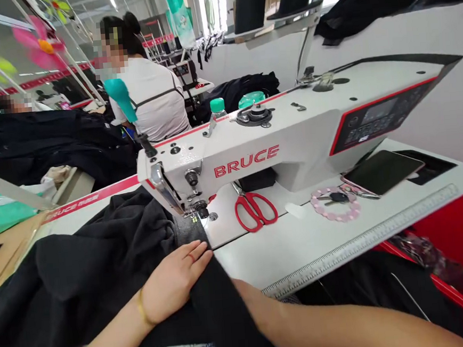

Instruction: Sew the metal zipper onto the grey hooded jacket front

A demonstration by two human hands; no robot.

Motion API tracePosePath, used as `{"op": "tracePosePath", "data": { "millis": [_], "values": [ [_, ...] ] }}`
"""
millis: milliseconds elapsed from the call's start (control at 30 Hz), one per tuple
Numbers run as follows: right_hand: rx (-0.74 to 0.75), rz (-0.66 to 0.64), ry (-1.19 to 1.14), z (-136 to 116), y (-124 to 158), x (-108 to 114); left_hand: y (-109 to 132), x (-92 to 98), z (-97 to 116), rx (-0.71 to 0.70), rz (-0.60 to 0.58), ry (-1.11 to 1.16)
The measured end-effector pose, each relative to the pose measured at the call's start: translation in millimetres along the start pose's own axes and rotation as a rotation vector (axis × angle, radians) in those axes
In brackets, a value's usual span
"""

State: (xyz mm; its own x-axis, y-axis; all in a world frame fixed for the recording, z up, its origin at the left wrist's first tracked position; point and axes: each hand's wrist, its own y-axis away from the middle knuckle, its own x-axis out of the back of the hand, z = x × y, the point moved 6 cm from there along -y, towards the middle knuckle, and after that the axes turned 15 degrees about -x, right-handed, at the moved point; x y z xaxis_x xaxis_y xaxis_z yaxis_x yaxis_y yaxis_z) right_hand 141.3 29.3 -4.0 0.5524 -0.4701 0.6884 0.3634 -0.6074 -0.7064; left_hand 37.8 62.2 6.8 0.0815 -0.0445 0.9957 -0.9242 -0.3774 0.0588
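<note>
Black fabric [114,263] is spread over the left part of the sewing table, and its edge runs under the needle area of a white sewing machine [246,151]. My left hand [179,276] lies palm down on this fabric just in front of the needle, fingers stretched toward the lit seam. A strip of the fabric hangs down toward my lap. My right forearm reaches in from the right, and my right hand is hidden behind that strip, with only the wrist showing. Red-handled scissors [256,211] lie on the table right of the needle.
A beaded pink bracelet with a key [335,204] and a dark phone [384,172] lie on the table at right. A ruler strip [361,243] lines its front edge. Behind the machine stand a green-capped bottle [217,108] and dark cloth piles. A person in white sits beyond.
</note>
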Motion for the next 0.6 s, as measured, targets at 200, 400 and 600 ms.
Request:
{"op": "tracePosePath", "data": {
  "millis": [200,400,600],
  "values": [
    [0.305,-0.427,-0.159,5.7,8.6,-5.2,32.1,-5.7,-0.2,0.086,0.039,0.087],
    [0.343,-0.333,-0.114,0.2,12.3,-7.2,6.0,-6.2,-16.0,0.087,0.048,0.218],
    [0.311,-0.315,-0.092,8.6,12.0,0.4,13.2,14.8,-26.6,0.019,0.154,0.4]
  ]
}}
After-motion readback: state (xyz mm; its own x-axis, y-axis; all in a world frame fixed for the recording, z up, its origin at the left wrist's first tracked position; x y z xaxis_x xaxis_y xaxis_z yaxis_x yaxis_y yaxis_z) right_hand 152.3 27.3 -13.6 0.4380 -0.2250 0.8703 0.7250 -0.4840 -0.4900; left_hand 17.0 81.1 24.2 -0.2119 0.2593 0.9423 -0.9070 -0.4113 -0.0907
